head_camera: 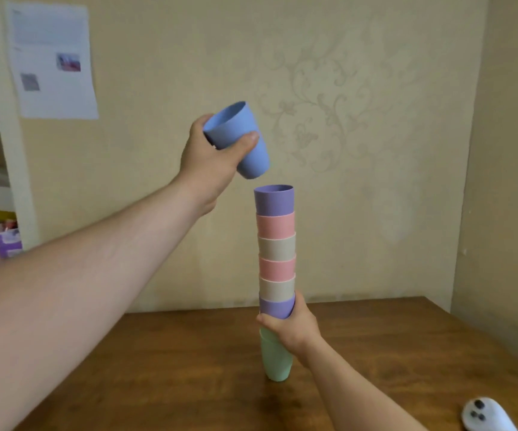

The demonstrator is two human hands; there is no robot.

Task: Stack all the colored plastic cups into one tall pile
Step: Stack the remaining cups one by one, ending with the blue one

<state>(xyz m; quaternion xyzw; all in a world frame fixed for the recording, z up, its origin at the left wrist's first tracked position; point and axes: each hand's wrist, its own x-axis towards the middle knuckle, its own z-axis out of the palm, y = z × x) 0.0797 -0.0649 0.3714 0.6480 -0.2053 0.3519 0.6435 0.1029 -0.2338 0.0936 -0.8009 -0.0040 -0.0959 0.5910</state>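
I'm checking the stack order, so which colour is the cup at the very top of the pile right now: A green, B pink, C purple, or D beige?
C: the topmost stacked cup is the purple cup, sitting on a pink cup, while the left hand holds a blue cup above it.

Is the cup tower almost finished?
Nearly. Seven cups already sit nested in the stack on the table, from the green cup at the bottom to the purple cup on top. The right hand steadies it low down. The left hand holds the blue cup, tilted, just above the top. That one is left to drop in; no other loose cups show.
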